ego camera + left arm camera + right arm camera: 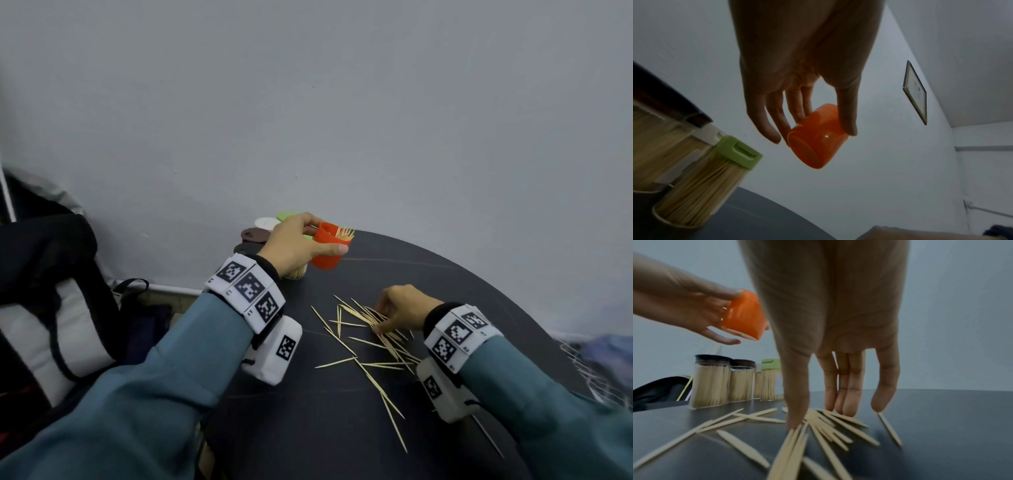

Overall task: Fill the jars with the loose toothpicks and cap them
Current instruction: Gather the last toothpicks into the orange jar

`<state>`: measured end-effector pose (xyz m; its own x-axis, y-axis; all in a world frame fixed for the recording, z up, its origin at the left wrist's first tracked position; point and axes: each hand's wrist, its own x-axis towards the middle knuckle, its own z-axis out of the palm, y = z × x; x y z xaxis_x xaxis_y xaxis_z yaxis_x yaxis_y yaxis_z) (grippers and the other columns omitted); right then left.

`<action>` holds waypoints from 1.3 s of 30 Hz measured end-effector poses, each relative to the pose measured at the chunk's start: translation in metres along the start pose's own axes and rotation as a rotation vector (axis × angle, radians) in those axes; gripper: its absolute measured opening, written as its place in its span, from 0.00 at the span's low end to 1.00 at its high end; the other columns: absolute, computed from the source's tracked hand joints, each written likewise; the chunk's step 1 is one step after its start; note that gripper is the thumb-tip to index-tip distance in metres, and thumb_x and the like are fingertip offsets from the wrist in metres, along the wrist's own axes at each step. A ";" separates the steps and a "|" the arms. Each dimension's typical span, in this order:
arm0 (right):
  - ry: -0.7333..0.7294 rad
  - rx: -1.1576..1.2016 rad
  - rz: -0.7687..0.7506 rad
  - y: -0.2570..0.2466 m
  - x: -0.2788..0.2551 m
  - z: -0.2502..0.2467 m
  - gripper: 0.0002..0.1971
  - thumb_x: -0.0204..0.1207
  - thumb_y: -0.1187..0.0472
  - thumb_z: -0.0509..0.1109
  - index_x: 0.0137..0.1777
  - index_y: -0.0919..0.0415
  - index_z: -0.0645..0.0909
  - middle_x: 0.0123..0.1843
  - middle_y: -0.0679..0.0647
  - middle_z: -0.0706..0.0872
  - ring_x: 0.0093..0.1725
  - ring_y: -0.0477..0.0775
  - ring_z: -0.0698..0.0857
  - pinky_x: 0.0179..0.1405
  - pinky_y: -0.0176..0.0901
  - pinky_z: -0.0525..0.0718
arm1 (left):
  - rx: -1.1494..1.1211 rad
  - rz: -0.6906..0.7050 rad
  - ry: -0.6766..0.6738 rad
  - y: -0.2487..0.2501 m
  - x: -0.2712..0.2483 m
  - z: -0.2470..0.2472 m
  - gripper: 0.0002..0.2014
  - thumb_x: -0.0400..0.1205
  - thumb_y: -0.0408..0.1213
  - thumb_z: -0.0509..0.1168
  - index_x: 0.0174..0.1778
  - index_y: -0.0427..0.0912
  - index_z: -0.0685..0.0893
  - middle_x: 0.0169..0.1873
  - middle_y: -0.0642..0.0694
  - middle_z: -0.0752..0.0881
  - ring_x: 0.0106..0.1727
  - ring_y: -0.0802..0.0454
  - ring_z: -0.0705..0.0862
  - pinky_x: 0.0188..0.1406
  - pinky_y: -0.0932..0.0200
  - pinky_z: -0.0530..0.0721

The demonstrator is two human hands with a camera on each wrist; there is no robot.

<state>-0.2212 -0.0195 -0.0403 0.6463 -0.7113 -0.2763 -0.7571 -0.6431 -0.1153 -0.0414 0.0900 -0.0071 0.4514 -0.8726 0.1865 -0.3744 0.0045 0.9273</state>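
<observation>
Tilting above the table's far edge, the orange jar [329, 247] is being pinched between thumb and fingers of the left hand [295, 244], so its toothpicks could be spilled. Loose toothpicks [371, 337] mid-table are being pressed under the right hand's [404, 308] straight fingers; some may be scattered.

Counted four capped jars: black lid [712, 379], brown lid [742, 379], white lid [267, 223], green lid [769, 379]. One orange jar [327, 248] was uncapped, in my left hand [294, 245]. Loose toothpicks [370, 339] on the tabletop [308, 428]: a few dozen, too overlapped for an exact count. One framed picture [915, 91].
</observation>
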 end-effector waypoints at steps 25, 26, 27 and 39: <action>0.041 0.088 0.127 -0.002 0.003 0.006 0.15 0.79 0.59 0.67 0.61 0.67 0.80 0.61 0.62 0.83 0.61 0.58 0.82 0.55 0.41 0.78 | 0.006 0.017 -0.042 -0.006 0.009 0.026 0.27 0.68 0.39 0.79 0.62 0.39 0.79 0.57 0.43 0.84 0.61 0.49 0.82 0.59 0.56 0.81; 0.048 0.099 0.124 -0.002 0.003 0.006 0.15 0.79 0.59 0.67 0.61 0.67 0.80 0.61 0.62 0.84 0.61 0.58 0.82 0.55 0.41 0.78 | 0.008 0.018 -0.047 -0.005 0.009 0.026 0.28 0.69 0.39 0.79 0.62 0.39 0.79 0.57 0.43 0.84 0.61 0.49 0.81 0.59 0.57 0.80; 0.059 0.109 0.119 -0.001 0.003 0.006 0.14 0.79 0.59 0.67 0.61 0.67 0.80 0.60 0.61 0.84 0.60 0.58 0.82 0.55 0.41 0.79 | 0.011 0.018 -0.051 -0.005 0.008 0.026 0.28 0.69 0.39 0.79 0.63 0.39 0.78 0.57 0.44 0.83 0.61 0.50 0.81 0.59 0.57 0.80; 0.210 0.211 0.069 0.006 -0.001 0.000 0.08 0.74 0.64 0.73 0.52 0.63 0.86 0.54 0.59 0.86 0.55 0.56 0.85 0.56 0.43 0.84 | 0.039 0.012 -0.071 -0.004 0.005 0.028 0.29 0.70 0.40 0.78 0.66 0.39 0.78 0.60 0.45 0.82 0.61 0.52 0.79 0.57 0.59 0.77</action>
<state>-0.2268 -0.0226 -0.0408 0.5815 -0.8086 -0.0895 -0.7889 -0.5337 -0.3045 -0.0607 0.0715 -0.0187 0.3884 -0.9052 0.1726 -0.4114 -0.0027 0.9114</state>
